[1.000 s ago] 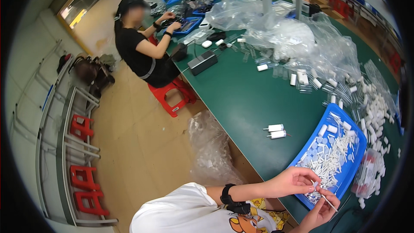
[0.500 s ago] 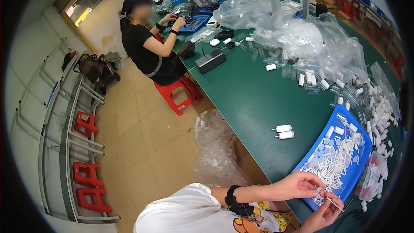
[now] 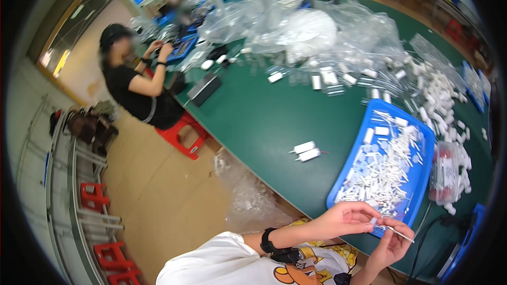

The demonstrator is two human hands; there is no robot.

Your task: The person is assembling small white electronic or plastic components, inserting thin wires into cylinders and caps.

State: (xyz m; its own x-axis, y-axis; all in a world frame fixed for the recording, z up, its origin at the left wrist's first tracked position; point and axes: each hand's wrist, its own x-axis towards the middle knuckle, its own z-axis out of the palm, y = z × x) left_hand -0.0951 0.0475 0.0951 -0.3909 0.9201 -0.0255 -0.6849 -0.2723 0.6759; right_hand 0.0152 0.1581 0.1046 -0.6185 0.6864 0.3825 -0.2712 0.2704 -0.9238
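Observation:
My left hand is closed in a pinch on a small pale piece at the near end of the blue tray. Beside it, my right hand has its fingers closed on a thin white stick, which slants down to the right. The fingertips of both hands almost meet, and they partly hide the small piece. Many short white sticks, pale blue round discs and some white cylinders fill the tray. Two white cylinders with thin pins lie left of it.
A clear plastic box with red contents stands right of the tray, near a pile of white caps. Clear bags and tubes cover the far side. A black box sits near the table edge; a co-worker sits beyond.
The view has turned, so the table and co-worker appear farther left. Both hands stay together at the tray's near end, still gripping the small piece and the stick.

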